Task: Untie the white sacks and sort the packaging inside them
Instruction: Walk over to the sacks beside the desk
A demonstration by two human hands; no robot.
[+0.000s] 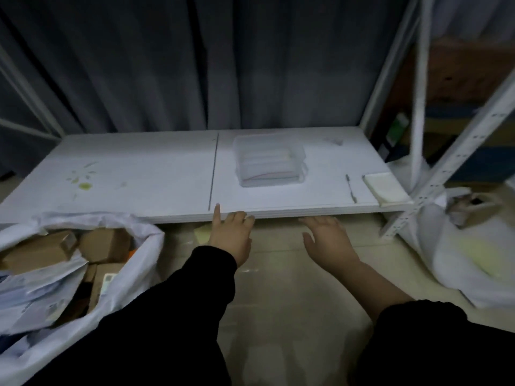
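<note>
Low white shelf board (139, 168), flat, with a seam down the middle. Open white woven sack (133, 274) on the floor below the shelf's front-left corner, brown cardboard boxes (41, 252) showing inside. Second white sack (451, 263) by the front-right post. Clear lidded plastic box (269, 160) right of the seam. My left hand (232, 238): index finger straight on the front edge, the rest loosely curled, gripping nothing. My right hand (327, 240): spread flat, empty, fingertips at the front edge.

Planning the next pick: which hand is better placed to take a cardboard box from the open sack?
Left, probably. The left hand is nearer the open sack, with cardboard boxes showing beside that arm; the right hand would have to reach across. Both hold nothing.
</note>
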